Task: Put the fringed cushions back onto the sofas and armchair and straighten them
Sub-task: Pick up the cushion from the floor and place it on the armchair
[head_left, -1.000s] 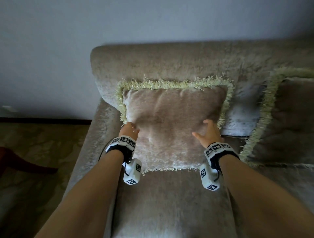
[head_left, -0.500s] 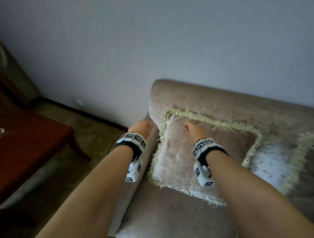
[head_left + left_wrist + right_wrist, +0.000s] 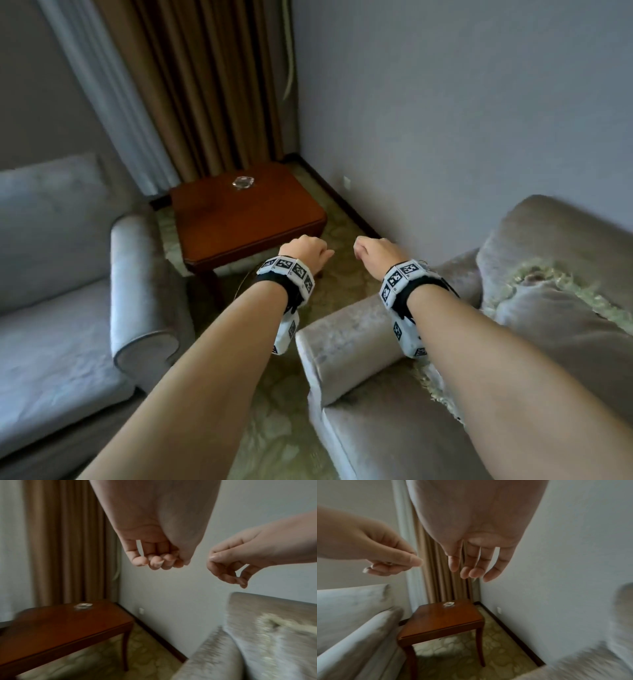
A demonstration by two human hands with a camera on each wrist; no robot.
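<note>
A beige cushion with a pale green fringe [image 3: 565,322] leans against the backrest of the beige sofa [image 3: 352,339] at the right; it is blurred in the left wrist view [image 3: 283,642]. Both hands hang in the air to its left, past the sofa's armrest, touching nothing. My left hand [image 3: 305,251] has loosely curled fingers [image 3: 154,561] and holds nothing. My right hand [image 3: 371,251] is beside it, its fingers [image 3: 474,568] relaxed and pointing down, also holding nothing. A grey upholstered seat [image 3: 68,274] at the left shows no cushion on the part in view.
A dark red wooden side table [image 3: 246,219] with a glass dish [image 3: 243,181] stands in the corner between the two seats. Brown curtains [image 3: 212,85] hang behind it. Patterned carpet [image 3: 274,428] runs between the armrests. A wall [image 3: 462,120] backs the sofa.
Both hands have let go of the cushion and moved left off the sofa. The view has swung left, bringing the side table and the grey seat into sight.
</note>
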